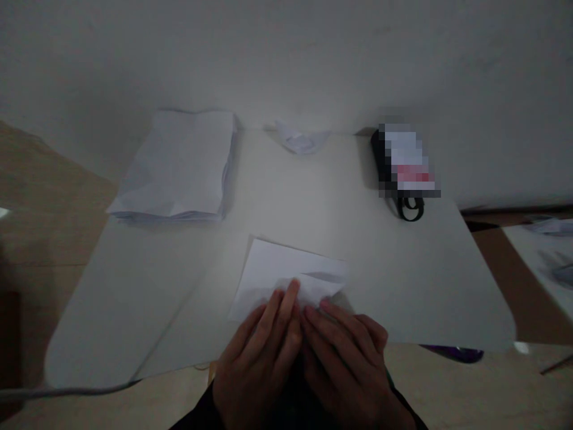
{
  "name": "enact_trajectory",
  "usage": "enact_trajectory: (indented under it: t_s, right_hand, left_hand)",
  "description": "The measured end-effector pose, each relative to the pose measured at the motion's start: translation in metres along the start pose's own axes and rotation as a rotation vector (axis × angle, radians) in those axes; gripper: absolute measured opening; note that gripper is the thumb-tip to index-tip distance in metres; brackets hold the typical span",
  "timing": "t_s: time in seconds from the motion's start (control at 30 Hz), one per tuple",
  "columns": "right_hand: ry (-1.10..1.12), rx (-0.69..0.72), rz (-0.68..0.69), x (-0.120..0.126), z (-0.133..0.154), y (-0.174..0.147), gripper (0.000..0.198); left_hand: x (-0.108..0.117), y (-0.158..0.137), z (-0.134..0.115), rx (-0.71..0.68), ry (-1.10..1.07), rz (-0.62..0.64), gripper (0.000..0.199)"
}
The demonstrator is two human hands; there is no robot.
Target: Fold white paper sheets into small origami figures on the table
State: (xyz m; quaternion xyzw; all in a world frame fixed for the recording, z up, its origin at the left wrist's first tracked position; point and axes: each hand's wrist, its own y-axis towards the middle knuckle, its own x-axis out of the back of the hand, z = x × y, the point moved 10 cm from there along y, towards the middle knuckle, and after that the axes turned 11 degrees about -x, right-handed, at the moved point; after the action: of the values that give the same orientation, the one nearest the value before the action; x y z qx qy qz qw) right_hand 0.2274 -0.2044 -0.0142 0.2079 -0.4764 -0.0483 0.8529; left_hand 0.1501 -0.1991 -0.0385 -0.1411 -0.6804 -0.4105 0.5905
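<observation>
A white sheet of paper [277, 263], partly folded, lies on the white table near its front edge. Its right side shows a raised flap with a crease. My left hand [264, 352] is closed on the near edge of the paper, fingertips pressing on top. Close beside it, my right hand [344, 358] has its fingers together on the paper's near right part. Both thumbs and the edge under my hands are hidden.
A thick stack of white paper [179, 167] rests at the table's back left. At the back middle, against the wall, sits a small folded paper piece [302, 140]. A black item with a strap loop [410, 209], partly blurred, stands back right. A grey cable [71, 392] runs along the front left.
</observation>
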Motion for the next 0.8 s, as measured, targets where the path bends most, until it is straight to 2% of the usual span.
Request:
enact_trajectory:
  t_s: [0.23,0.37,0.53,0.7,0.8]
  right_hand:
    - [-0.138,-0.109,0.057,-0.002,-0.017,-0.004,0.032]
    - [-0.109,-0.127,0.088,-0.002,-0.027,-0.005,0.038]
    - [-0.014,-0.322,0.065,0.005,-0.053,0.017,0.050]
    - [0.033,-0.438,0.160,-0.007,-0.065,0.050,0.014]
    - [0.063,-0.444,0.223,-0.017,-0.062,0.061,0.008]
  left_hand:
    - [0.000,0.003,-0.002,-0.015,0.028,0.039,0.035]
    - [0.000,0.004,-0.001,-0.013,0.041,0.048,0.036]
    - [0.000,0.003,-0.001,-0.009,0.034,0.035,0.034]
    - [0.005,0.003,0.001,0.002,0.001,-0.002,0.033]
    - [0.007,0.003,0.003,0.012,-0.035,-0.007,0.034]
